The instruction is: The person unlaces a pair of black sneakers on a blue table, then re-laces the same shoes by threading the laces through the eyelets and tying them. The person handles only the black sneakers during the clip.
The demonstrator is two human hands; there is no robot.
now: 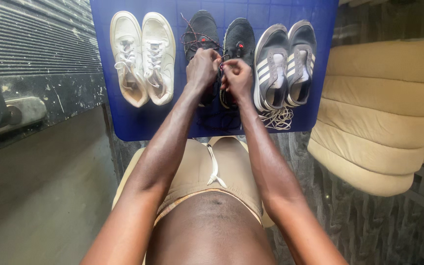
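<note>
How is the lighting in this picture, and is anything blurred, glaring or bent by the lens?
Head view: even daylight, no harsh glare; the blue mat is bright, the left hand and right hand on the black shoes are sharp; straight edges bow near the frame's borders.

3 pairs of shoes are sitting side by side on the mat point(123, 122): sneakers point(143, 56) left, running shoes point(219, 41) centre under both hands, striped trainers point(285, 64) right, loose laces point(277, 119) lying just before the trainers, cushioned seat point(384, 113) standing right of the mat.
</note>
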